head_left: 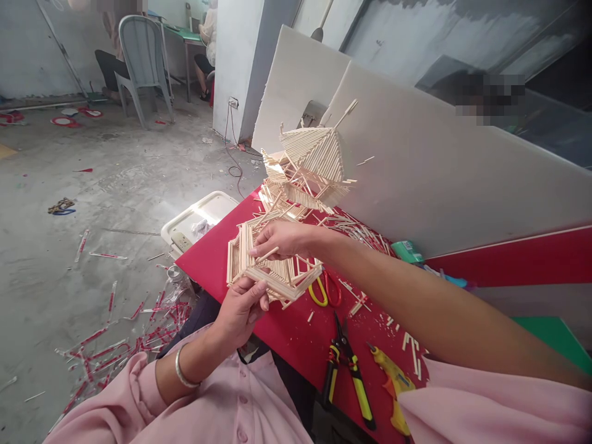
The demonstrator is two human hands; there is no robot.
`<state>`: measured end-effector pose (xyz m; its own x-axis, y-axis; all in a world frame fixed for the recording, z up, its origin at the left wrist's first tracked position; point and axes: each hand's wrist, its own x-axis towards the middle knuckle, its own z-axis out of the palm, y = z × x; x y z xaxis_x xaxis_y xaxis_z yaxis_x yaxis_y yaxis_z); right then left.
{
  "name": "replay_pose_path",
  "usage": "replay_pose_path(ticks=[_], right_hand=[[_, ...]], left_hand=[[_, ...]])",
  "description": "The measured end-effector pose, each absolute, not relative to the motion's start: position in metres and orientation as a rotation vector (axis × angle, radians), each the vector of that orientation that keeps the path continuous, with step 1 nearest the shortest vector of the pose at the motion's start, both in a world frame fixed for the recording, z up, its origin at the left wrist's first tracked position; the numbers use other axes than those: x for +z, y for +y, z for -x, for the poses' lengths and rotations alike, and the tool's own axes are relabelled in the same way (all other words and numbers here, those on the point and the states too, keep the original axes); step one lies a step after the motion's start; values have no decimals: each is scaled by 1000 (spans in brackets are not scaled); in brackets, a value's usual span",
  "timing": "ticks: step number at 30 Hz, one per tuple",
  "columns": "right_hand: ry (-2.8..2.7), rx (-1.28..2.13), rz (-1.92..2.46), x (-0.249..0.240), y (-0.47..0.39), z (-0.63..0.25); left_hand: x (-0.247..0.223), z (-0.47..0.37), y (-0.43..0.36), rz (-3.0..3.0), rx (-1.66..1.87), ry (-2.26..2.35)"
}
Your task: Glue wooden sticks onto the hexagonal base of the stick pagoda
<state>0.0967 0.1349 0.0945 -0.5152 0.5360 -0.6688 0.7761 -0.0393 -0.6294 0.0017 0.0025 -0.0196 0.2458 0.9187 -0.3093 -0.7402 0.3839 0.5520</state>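
A many-sided frame (277,285) built from thin wooden sticks is held above the red tabletop, tilted towards me. My left hand (243,302) grips its near edge, with the thumb on top and the fingers underneath. My right hand (284,239) reaches across from the right, its fingers closed at the frame's upper left side. A short loose-looking stick (268,254) lies just below those fingers; whether they touch it I cannot tell. Behind the frame stands a stick-built tower model (317,151) with a slatted, pointed roof.
On the red table (296,336) lie scissors (332,290), pliers-like cutters (345,364), a yellow glue gun (393,382) and scattered sticks (361,233). A white board (416,166) rises behind. Red-and-clear wrappers (134,354) litter the floor. Two people sit near a grey chair (143,61).
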Motion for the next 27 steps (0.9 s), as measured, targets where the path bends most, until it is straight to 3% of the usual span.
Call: replay_pose_path(ticks=[27], right_hand=[[2065, -1521, -1410, 102, 130, -97]], left_hand=[[-18, -2, 3, -325, 1162, 683]])
